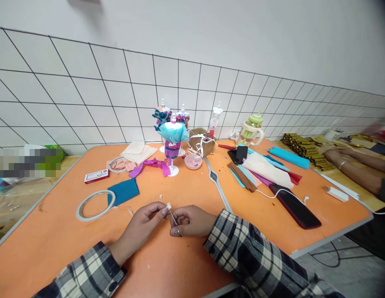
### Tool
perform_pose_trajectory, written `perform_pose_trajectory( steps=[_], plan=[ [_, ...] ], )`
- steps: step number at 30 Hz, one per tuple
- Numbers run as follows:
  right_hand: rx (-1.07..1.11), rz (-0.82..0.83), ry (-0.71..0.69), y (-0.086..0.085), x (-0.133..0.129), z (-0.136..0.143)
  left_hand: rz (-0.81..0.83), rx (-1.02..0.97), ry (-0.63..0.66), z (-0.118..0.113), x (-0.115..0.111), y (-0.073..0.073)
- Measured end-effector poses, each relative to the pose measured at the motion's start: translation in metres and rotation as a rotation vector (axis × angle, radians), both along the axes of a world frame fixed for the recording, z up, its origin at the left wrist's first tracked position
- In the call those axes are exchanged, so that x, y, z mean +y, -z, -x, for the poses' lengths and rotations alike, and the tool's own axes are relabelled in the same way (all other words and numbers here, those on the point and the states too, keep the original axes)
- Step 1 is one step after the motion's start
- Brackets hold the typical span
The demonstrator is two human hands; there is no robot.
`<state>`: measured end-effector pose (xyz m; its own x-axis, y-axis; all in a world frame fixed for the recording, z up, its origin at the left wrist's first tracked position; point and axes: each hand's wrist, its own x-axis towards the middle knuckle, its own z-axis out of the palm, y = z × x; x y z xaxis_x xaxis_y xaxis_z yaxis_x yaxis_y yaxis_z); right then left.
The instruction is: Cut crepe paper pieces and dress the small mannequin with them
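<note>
Between finger and thumb, my left hand [145, 221] pinches a small white piece [168, 205]. My right hand [192, 221] is closed on a slim metal tool [175, 221], whose tip reaches the white piece; whether it is tweezers or small scissors is hard to tell. Both hands are close together over the orange table [167, 269]. Beyond them stands a small dress form [173, 149] with a light blue collar and a purple body on a white base. A small pink bowl [193, 162] sits to its right.
More dress forms [215, 118] stand behind, beside a brown box [203, 142]. Tape rolls [82, 210], blue paper [126, 192] and a red-white box [96, 176] lie left. Right are paper strips, a phone [299, 211] and a bottle [251, 131]. Another person's hands [335, 157] are far right.
</note>
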<state>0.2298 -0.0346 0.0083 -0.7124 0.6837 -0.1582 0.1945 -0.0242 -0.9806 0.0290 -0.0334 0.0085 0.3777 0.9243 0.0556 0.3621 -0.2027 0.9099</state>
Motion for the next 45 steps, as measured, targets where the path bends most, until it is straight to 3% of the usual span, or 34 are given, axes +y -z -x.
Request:
perform_pose_trajectory(
  steps=[10, 22, 36, 45],
  plan=[
    [-0.018, -0.022, 0.000, -0.004, -0.001, 0.000, 0.014, -0.005, 0.000, 0.003, 0.002, 0.003],
    [0.036, 0.095, -0.021, 0.010, 0.002, 0.001, 0.005, -0.024, -0.028, 0.004, 0.003, 0.002],
    [0.011, -0.012, -0.011, 0.008, 0.002, -0.003, -0.007, -0.008, 0.003, 0.002, 0.001, 0.000],
    [-0.050, 0.018, 0.004, 0.003, 0.001, -0.002, 0.008, 0.008, 0.014, 0.001, 0.000, -0.003]
  ],
)
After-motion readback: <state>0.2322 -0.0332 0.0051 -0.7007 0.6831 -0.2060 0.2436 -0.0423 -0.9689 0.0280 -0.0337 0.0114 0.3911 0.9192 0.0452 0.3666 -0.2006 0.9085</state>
